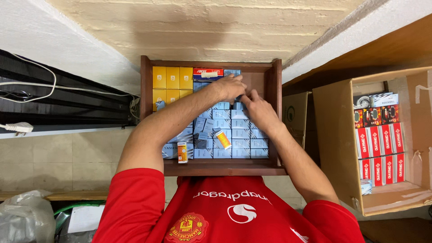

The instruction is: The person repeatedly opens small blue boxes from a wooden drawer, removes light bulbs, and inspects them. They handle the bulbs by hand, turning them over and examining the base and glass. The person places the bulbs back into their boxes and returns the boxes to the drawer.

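A wooden tray (145,92) lies in front of my chest, packed with rows of small pale blue boxes (240,133). Yellow boxes (172,78) fill its far left corner, and a red and blue box (208,73) lies along the far wall. My left hand (229,87) and my right hand (260,110) meet over the far right part of the tray. Their fingers are bent around one small pale blue box (239,105) beside a bare gap in the tray. Two orange and white boxes (182,152) (223,139) lie loose on top of the rows.
An open cardboard carton (335,135) at the right holds red boxes (380,139) and black boxes (378,115). A second carton (294,112) stands behind the tray. A white plug (17,128) and cable lie at the left, and a plastic bag (24,216) at the bottom left.
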